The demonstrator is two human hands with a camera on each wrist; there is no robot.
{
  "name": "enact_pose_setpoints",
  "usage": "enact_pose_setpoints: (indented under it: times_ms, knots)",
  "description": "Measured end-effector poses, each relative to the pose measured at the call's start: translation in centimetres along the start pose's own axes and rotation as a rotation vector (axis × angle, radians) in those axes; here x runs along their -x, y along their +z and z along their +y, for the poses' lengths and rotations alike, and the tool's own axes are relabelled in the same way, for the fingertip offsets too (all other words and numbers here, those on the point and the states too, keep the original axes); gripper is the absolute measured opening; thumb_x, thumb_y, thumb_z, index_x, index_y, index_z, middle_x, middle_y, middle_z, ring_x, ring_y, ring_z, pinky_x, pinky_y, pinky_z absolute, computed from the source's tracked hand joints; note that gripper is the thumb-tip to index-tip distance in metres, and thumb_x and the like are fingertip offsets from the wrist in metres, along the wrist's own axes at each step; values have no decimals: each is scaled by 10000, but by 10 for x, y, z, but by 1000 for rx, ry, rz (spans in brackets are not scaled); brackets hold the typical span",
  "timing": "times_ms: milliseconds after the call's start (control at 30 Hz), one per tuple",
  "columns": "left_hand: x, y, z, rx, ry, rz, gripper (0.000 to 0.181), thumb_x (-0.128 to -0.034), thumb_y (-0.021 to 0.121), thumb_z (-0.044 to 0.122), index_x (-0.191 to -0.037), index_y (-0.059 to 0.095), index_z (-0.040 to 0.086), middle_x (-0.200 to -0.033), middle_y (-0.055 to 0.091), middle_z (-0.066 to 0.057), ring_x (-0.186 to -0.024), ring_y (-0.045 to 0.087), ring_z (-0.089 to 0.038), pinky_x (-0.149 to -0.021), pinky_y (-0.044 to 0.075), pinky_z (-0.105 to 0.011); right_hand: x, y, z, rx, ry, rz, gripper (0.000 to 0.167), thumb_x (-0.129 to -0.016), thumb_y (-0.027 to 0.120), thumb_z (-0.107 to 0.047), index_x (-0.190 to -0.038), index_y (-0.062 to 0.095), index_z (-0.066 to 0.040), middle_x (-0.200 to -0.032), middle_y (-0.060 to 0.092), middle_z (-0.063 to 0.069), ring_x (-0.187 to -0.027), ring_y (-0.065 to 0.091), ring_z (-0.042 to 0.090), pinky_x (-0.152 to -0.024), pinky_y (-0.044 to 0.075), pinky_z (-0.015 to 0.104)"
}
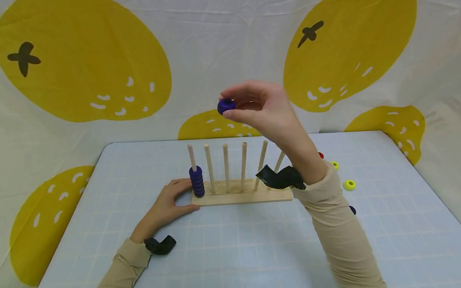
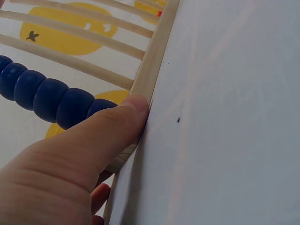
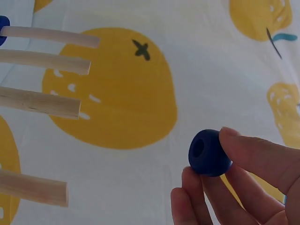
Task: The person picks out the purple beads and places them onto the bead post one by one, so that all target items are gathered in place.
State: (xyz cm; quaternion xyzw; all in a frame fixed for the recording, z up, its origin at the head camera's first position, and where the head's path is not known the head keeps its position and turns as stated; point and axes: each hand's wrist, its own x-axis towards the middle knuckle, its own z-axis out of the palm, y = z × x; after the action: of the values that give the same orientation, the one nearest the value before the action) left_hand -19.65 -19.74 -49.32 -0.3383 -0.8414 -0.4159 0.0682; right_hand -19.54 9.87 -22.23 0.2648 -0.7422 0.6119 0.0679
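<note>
Raised above the pegs, my right hand pinches a dark blue bead between thumb and fingers. The bead's hole shows in the right wrist view. On the table stands a wooden peg stand with a row of upright pegs. Several blue beads are stacked on its leftmost peg, whose top sticks out bare. My left hand grips the left end of the stand's base, thumb along the front edge and fingers mostly hidden behind.
Right of the stand lie loose beads: yellow ones, a dark blue one half behind the right sleeve, and a red one mostly covered by the arm. A fruit-print cloth hangs behind the pale table.
</note>
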Motion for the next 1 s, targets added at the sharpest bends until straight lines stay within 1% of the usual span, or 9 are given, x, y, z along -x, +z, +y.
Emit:
enact_pose_setpoints:
  times_ms: [133,300,400,567,800,900,1000]
  knots:
    - [0,-1,-1,-5,-18,-9,667,-729,903,245,-1324,633,110,-1332,616,-42,-1262,496,-267,-1053,380,-514,-3,5,3,-14,-20,-8,263,-853,760,3,-1113,719,7,-1063,711,109,-913,650,266,-874,549,321]
    - [0,-1,0,5,-45,-17,661,-732,900,255,-1323,636,118,-1336,612,-20,-1274,486,-247,-1068,371,-508,-8,12,8,-39,-81,-35,262,-860,747,16,-1119,711,21,-1062,709,112,-910,652,262,-891,542,375]
    - [1,-1,0,10,-52,-17,663,-728,902,250,-1320,638,116,-1336,612,-17,-1278,482,-244,-1072,366,-509,-10,16,12,-60,-137,-59,262,-861,737,35,-1120,704,39,-1063,707,120,-910,655,270,-898,538,409]
    - [1,0,0,11,-53,-15,660,-729,902,256,-1319,639,120,-1337,610,-10,-1279,481,-242,-1069,368,-507,-14,22,20,-113,-228,-97,260,-856,722,76,-1115,694,71,-1070,705,133,-916,653,286,-890,545,394]
    - [1,0,0,18,-59,-17,664,-740,896,274,-1332,631,133,-1356,598,0,-1293,470,-236,-1073,363,-511,-20,31,36,-180,-358,-183,265,-848,686,146,-1111,664,124,-1107,690,183,-939,646,319,-891,540,439]
    - [1,0,0,17,-58,-16,664,-742,894,279,-1335,629,139,-1355,599,6,-1292,471,-235,-1071,363,-514,-21,35,42,-190,-379,-210,267,-852,677,150,-1118,659,130,-1109,688,192,-947,645,320,-893,539,443]
    - [1,0,-1,16,-48,-11,663,-738,897,271,-1331,632,135,-1348,604,2,-1285,478,-239,-1064,368,-517,-22,39,46,-195,-381,-235,270,-863,669,142,-1133,654,128,-1121,684,194,-953,647,311,-899,537,441]
